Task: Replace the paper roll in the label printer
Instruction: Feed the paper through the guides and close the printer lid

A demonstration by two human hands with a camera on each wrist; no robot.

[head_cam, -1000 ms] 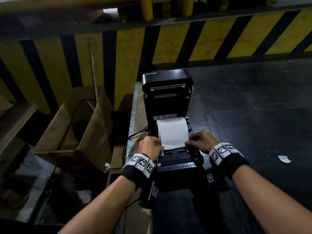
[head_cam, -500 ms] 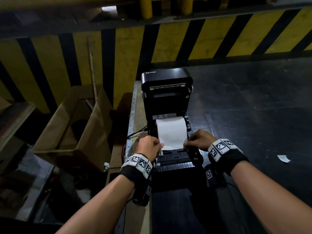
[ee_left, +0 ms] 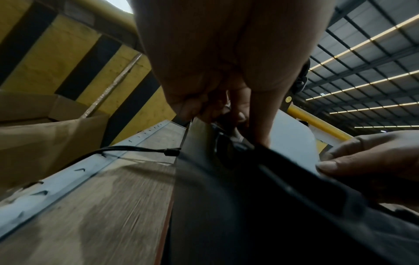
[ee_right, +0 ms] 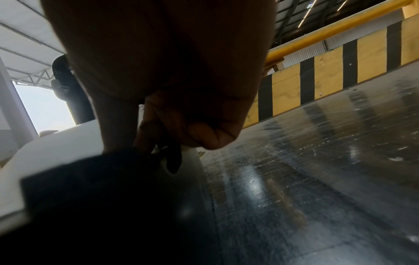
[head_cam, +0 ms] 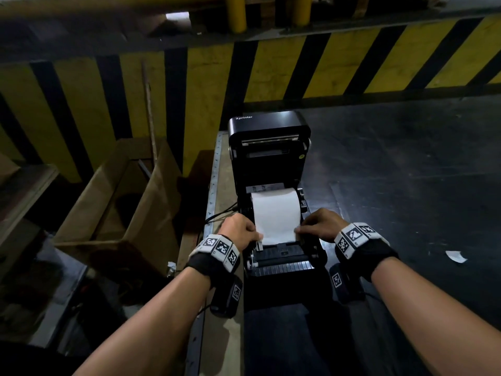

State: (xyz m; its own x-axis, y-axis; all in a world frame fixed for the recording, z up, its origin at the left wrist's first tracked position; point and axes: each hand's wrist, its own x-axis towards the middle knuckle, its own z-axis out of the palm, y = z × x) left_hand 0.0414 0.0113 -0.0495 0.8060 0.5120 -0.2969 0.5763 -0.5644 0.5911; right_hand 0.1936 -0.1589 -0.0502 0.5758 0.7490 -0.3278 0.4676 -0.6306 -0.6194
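Note:
A black label printer (head_cam: 271, 147) stands on the bench with its lid swung up and back. A white paper roll (head_cam: 275, 210) sits in its bay, and a strip of paper runs forward over the front rollers. My left hand (head_cam: 240, 230) has its fingers curled at the left edge of the strip, pinching it beside the left guide. My right hand (head_cam: 321, 226) pinches the right edge. In the left wrist view the right hand's fingertips (ee_left: 328, 165) press on the white paper (ee_left: 294, 141). The right wrist view shows the paper (ee_right: 56, 154) beside curled fingers (ee_right: 158, 125).
An open cardboard box (head_cam: 119, 210) stands left of the bench, below a yellow and black striped barrier (head_cam: 89, 104). A cable (ee_left: 127, 149) plugs into the printer's left side. Right of the printer stretches a dark glossy surface (head_cam: 406, 185) with a white paper scrap (head_cam: 456, 256).
The paper's free end has come slightly further forward over the front rollers. Both hands keep their places at its two edges.

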